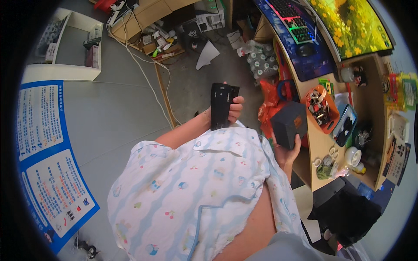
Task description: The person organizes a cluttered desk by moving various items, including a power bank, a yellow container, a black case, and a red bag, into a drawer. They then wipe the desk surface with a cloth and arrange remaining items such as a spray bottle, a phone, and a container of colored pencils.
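In front of my chest, my left hand (235, 110) grips a long black handheld object (221, 106) with small pale markings. A second dark piece (234, 92) shows beside its upper end; whether the two are joined I cannot tell. My right hand (289, 151) holds a dark box (289, 124) with a brownish mark on one face. Its fingers wrap the lower part, and the box looks closed. The box is beside the desk's near edge, to the right of the black object. The two held things are apart.
The wooden desk (308, 173) carries an orange basket (321, 109) of small items, a blue tray (344, 125), a lit keyboard (295, 24) and a monitor (356, 29). Bottles in plastic (261, 62) and red bags (269, 98) lie below. White cables (140, 65) hang at left.
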Tool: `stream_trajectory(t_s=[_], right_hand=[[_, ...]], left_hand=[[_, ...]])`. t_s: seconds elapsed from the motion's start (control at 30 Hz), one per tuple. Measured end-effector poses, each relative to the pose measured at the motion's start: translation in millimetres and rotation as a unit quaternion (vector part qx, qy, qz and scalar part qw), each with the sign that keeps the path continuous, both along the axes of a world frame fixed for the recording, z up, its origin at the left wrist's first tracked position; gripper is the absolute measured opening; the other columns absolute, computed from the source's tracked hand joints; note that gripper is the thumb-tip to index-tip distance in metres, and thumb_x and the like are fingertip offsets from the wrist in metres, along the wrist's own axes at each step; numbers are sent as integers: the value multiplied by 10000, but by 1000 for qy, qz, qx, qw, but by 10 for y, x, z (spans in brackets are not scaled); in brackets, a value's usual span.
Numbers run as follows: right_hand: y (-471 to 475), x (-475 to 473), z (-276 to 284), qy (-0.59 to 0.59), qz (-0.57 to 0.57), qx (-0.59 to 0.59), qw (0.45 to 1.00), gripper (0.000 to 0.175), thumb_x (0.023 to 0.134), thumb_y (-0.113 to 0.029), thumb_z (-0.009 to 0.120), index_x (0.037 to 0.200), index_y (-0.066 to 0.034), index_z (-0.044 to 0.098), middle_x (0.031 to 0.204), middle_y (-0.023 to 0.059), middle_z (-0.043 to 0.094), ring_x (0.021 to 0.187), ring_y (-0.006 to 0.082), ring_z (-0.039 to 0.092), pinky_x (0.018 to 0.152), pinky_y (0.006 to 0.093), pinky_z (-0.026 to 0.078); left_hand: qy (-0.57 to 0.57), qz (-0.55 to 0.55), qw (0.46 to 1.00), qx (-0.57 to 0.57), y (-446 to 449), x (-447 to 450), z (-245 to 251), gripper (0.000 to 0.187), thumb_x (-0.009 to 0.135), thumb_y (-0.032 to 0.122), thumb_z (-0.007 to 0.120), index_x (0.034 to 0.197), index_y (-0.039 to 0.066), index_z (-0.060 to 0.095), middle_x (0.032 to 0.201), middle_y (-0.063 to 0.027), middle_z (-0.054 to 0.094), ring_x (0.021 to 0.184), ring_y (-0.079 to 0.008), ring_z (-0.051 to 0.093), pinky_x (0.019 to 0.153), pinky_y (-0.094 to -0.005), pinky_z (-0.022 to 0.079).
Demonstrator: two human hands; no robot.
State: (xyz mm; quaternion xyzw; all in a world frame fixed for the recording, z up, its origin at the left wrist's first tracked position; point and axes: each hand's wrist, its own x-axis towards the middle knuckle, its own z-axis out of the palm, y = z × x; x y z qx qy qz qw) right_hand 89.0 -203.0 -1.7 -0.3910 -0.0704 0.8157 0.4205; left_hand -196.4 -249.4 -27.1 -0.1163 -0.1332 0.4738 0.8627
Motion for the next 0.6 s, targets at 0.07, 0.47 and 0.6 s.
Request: stream_trajectory(t_s=[0.07,0.47,0.6], right_hand=[[130,-288,19,31,51,29,998,592,843,-353,584,1349,-98,412,1336,103,493,1212,315,481,997,527,394],[1537,-3010,-207,29,231,20,972,467,883,-255,526,1277,-13,459,1252,132,542,1155,278,515,1010,453,381],[1885,-3504,-118,32,219,-23,975,474,868,-237,545,1271,-4,454,1250,143,536,1165,290,503,1042,459,353]], left_hand=[[-3,10,1000,8,82,-195,-54,586,781,689,544,860,121,421,652,13,434,570,-103,431,531,-235,362],[204,100,967,-115,989,-2460,-370,360,896,328,548,1147,69,544,973,-43,574,936,-182,574,872,-311,508],[160,142,971,-109,1547,-2943,-275,489,890,407,529,1205,34,560,1338,-111,486,1080,-211,566,936,-311,481]])
